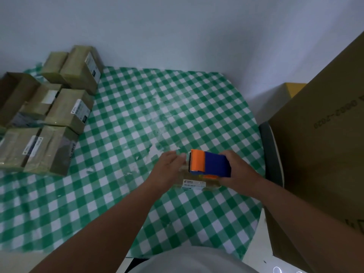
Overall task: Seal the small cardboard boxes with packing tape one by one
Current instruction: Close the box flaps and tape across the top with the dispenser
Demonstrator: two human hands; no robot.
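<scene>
Just below the frame's centre, a small cardboard box [194, 183] lies on the green-and-white checked tablecloth [137, 115], its white label facing the camera. The right hand [239, 172] grips a blue and orange tape dispenser [209, 164], fingers curled around its body, holding it on top of the box. The left hand [168, 166] rests at the box's left end with fingers fairly straight and close together. At right stands a large cardboard carton [325, 144]. In the upper left, a cluster of taped boxes [65, 109] sits on the cloth.
</scene>
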